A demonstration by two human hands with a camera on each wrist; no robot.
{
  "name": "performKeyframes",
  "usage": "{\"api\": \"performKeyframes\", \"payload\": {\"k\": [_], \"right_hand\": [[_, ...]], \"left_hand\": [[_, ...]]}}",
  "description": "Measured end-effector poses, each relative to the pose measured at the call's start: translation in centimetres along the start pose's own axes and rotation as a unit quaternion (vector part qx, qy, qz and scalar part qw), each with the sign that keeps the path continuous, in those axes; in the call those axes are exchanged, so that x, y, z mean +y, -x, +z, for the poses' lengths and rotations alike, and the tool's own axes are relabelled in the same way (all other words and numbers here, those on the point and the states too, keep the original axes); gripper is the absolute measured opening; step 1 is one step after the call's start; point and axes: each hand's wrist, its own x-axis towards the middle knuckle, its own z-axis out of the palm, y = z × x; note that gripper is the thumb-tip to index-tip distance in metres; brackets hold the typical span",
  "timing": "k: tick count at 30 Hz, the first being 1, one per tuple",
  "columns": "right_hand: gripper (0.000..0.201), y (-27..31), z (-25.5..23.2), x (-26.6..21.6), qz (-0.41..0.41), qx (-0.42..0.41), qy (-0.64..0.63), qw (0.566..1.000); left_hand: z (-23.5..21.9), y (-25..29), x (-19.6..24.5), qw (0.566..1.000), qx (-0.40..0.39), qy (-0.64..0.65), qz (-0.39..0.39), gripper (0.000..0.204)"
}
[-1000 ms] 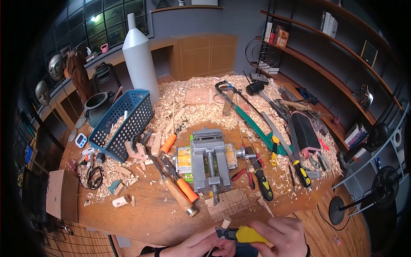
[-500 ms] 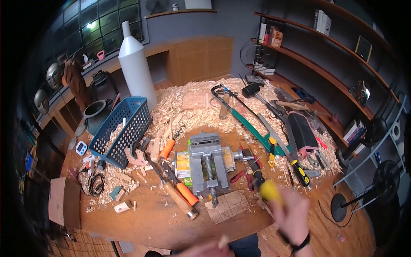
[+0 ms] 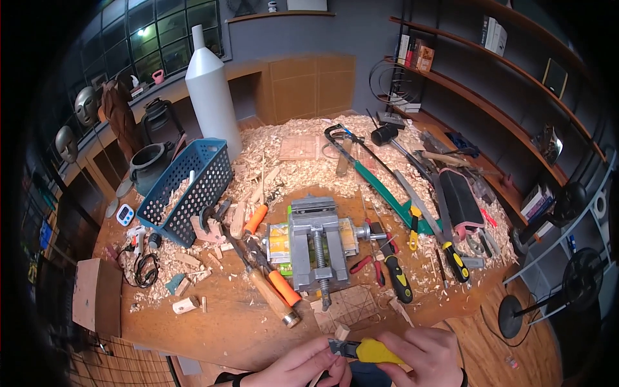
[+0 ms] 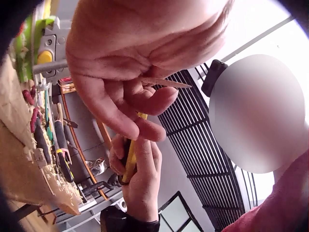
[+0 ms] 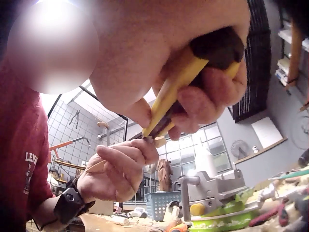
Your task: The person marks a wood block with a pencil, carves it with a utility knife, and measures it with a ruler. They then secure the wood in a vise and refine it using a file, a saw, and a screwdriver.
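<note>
My left hand point(image 3: 300, 366) grips a slim wooden stick point(image 3: 342, 332) just past the table's front edge. The stick's blocky upper end stands out above the fingers, and its thin pointed end point(image 4: 169, 83) shows below the palm in the left wrist view. My right hand point(image 3: 422, 360) is wrapped round the yellow and black handle of a utility knife point(image 3: 375, 351). The knife's front end lies against the stick, right beside the left fingertips. Fingers hide the stick's middle.
A grey metal vise point(image 3: 316, 238) stands on the table ahead. Left of it lie orange-handled tools point(image 3: 282, 288) and a wood-handled chisel point(image 3: 271, 297); right of it, a black-yellow handle point(image 3: 398, 280) and a green hacksaw point(image 3: 377, 184). A blue basket point(image 3: 187, 193) stands among shavings.
Half a second ago the right hand had swung the knife forward and right over the table, away from the left hand. Now it is back with the knife at the stick.
</note>
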Motion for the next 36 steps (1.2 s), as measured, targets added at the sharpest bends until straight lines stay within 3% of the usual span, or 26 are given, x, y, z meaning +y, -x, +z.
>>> {"api": "performKeyframes", "payload": {"k": [14, 22, 24, 25, 26, 28, 29, 30, 33, 35, 36], "right_hand": [[0.041, -0.3, -0.7, 0.2, -0.032, -0.005, 0.011, 0.999], [0.039, 0.3, 0.7, 1.1, -0.013, 0.010, 0.029, 0.999], [0.037, 1.5, 1.8, 3.9, 0.100, 0.054, 0.147, 0.983], [0.036, 1.5, 1.1, 6.7, 0.143, 0.123, 0.150, 0.970], [0.034, 1.1, 0.2, 8.7, 0.182, 0.190, 0.153, 0.952], [0.034, 1.1, -0.7, 8.0, 0.142, 0.168, 0.150, 0.964], [0.034, 1.6, -0.8, 7.4, 0.117, 0.153, 0.145, 0.971], [0.034, 1.4, -0.5, 6.9, 0.105, 0.131, 0.102, 0.980], [0.034, 1.3, 0.0, 4.3, 0.103, 0.090, 0.059, 0.989], [0.033, 1.0, -0.3, 2.1, 0.088, -0.042, -0.056, 0.994], [0.033, 0.7, 0.0, 1.4, 0.088, -0.042, -0.057, 0.994]], "left_hand": [[-0.1, 0.2, 0.0, 0.999, -0.037, 0.006, -0.015, 0.037], [1.0, 0.4, 0.2, 0.998, 0.027, 0.020, -0.043, 0.041], [1.6, 0.2, 0.1, 0.998, -0.043, -0.026, 0.042, 0.031], [2.7, 1.1, 0.4, 0.951, -0.074, 0.269, -0.137, 0.030], [3.4, 2.2, 1.2, 0.993, -0.087, -0.024, -0.071, 0.034], [-0.5, 1.8, -1.5, 0.996, -0.001, 0.059, -0.074, 0.036], [-1.0, 1.5, -1.2, 0.998, 0.025, 0.037, -0.034, 0.031], [-1.1, 1.2, -0.5, 0.997, 0.050, -0.001, -0.051, 0.030], [-1.0, 0.5, -0.4, 0.999, 0.032, -0.004, -0.020, 0.029], [-0.5, 0.0, -0.4, 0.999, 0.031, 0.009, -0.023, 0.029], [-0.1, -0.1, -0.2, 0.999, 0.031, 0.009, -0.024, 0.029]]}}
